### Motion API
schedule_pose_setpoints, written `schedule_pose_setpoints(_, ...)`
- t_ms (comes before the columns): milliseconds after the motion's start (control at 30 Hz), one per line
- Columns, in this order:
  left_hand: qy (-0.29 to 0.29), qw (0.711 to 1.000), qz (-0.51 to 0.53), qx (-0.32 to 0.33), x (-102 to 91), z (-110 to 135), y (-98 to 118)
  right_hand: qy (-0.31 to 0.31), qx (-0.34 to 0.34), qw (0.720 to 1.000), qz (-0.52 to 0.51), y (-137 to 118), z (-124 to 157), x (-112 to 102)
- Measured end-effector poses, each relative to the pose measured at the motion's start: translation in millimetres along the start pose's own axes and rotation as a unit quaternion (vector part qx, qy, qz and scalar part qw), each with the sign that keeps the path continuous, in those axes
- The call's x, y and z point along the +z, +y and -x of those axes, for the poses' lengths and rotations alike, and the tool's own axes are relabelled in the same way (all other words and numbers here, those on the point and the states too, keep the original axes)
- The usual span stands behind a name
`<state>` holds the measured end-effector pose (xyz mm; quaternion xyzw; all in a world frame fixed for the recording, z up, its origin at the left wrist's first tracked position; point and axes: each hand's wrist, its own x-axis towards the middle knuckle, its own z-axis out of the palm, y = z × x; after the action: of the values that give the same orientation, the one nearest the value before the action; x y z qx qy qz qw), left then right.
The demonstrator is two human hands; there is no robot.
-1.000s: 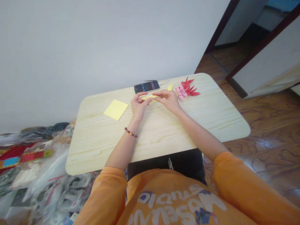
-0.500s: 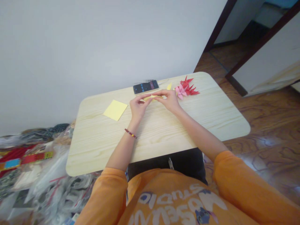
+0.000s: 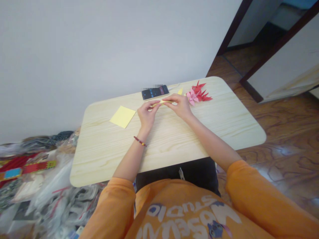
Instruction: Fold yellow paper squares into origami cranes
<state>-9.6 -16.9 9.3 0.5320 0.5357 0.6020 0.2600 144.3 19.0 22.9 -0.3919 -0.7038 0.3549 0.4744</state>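
Observation:
A small folded piece of yellow paper (image 3: 162,102) is pinched between my two hands over the back middle of the table. My left hand (image 3: 147,113) grips its left side with thumb and fingers. From the right, my right hand (image 3: 180,105) pinches it close to the left fingertips. Much of the folded paper is hidden by the fingers. A flat square of yellow paper (image 3: 123,117) lies on the table to the left. Beyond my right hand are a pink paper flower (image 3: 192,97), red folded paper pieces (image 3: 202,92) and a small yellow folded piece (image 3: 180,91).
A phone (image 3: 155,92) with its screen lit lies behind my hands at the table's back edge. The pale wooden table (image 3: 169,142) stands against a white wall (image 3: 112,49). Plastic bags and other goods (image 3: 50,186) are piled on the floor at left.
My left hand and wrist have shifted very slightly. Both hands keep pinching the yellow paper, and the things on the table stay where they were.

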Motion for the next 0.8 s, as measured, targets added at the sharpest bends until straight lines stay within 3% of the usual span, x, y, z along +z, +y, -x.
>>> schedule_pose_setpoints(367, -0.054, 0.996, -0.069, 0.033, -7.8, -6.1, 4.4, -0.027, -0.048, 0.994, 0.091, 5.6, -2.0, -0.2)
schedule_pose_setpoints(667, -0.05, 0.998, 0.002, -0.035, -2.3, -6.0, -2.7, 0.0, 0.017, 0.999, -0.027, 8.8, -3.3, 0.4)
schedule_pose_setpoints(800, -0.076, 0.997, -0.033, -0.006, -4.8, -7.1, -0.3, 0.004, 0.014, 1.0, -0.014, 8.9, -3.8, -0.3)
